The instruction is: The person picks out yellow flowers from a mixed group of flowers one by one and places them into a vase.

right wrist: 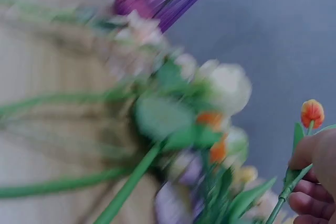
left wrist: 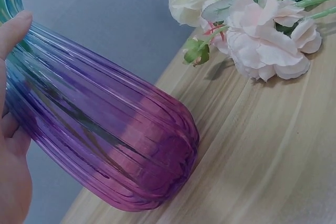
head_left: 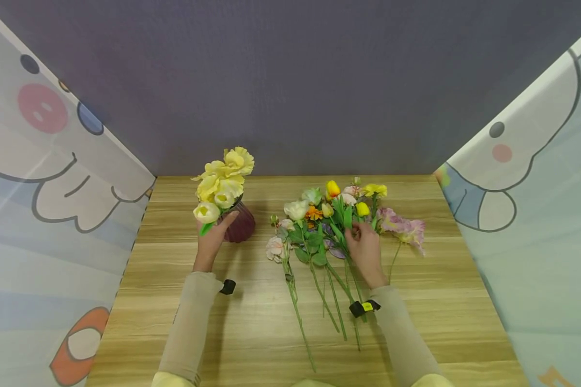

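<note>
My left hand (head_left: 212,241) grips the ribbed glass vase (left wrist: 126,124) around its upper part. The vase shades from blue at the neck to purple and magenta at the base, and leans. Large yellow blooms (head_left: 237,161) and pale tulips (head_left: 206,212) stand out of its mouth, with stems visible through the glass. On the right, my right hand (head_left: 365,250) pinches the green stem of an orange-red tulip (right wrist: 313,113) between thumb and fingers, over the pile of flowers. Part of that hand is cut off in the right wrist view.
Several artificial flowers lie on the wooden table (head_left: 261,333), stems toward the person: a white bloom (head_left: 296,209), a pale pink rose (left wrist: 262,40), an orange flower (head_left: 314,213) and a purple ruffled flower (head_left: 409,230). A grey wall (head_left: 290,97) stands behind, with cartoon-printed panels at both sides.
</note>
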`<state>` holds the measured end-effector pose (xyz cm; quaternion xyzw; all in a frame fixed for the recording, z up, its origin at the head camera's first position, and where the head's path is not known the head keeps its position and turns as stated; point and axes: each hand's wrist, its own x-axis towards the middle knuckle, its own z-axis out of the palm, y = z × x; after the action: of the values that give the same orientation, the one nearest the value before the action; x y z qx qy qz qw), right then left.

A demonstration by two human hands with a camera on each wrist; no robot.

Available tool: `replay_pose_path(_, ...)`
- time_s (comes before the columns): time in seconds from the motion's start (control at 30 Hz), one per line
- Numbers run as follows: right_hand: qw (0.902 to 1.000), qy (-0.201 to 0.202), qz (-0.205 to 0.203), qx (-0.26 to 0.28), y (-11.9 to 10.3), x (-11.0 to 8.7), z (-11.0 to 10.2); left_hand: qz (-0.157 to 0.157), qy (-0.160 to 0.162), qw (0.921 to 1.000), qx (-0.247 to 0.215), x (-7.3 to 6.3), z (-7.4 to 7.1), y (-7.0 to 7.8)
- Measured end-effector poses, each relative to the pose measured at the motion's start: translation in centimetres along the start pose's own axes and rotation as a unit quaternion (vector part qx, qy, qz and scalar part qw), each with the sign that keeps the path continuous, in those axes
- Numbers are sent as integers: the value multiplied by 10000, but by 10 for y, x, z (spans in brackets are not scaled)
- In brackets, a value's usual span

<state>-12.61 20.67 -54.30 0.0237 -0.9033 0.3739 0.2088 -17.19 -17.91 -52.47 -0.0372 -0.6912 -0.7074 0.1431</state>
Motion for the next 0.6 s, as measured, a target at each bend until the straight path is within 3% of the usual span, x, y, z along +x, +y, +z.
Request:
replay_pose_path(0.13, 9984, 361, -327, 287, -26, 14, -8, -18, 45, 10000, 16, 2, -3, -13)
replay_pose_path(0.27, 9921, 649, -651, 850, -57, 30, -16, 82, 32, 10000, 30, 2, -3, -14)
replay_pose_path(0.5, 9704, 833, -817, 2113, -111, 56, -27, -133, -14, 9999, -11, -5, 3, 17)
replay_pose_path(0.6, 9537, 778, -929, 2754, -123, 64, -27, -142, 0, 9999, 4, -5, 3, 16)
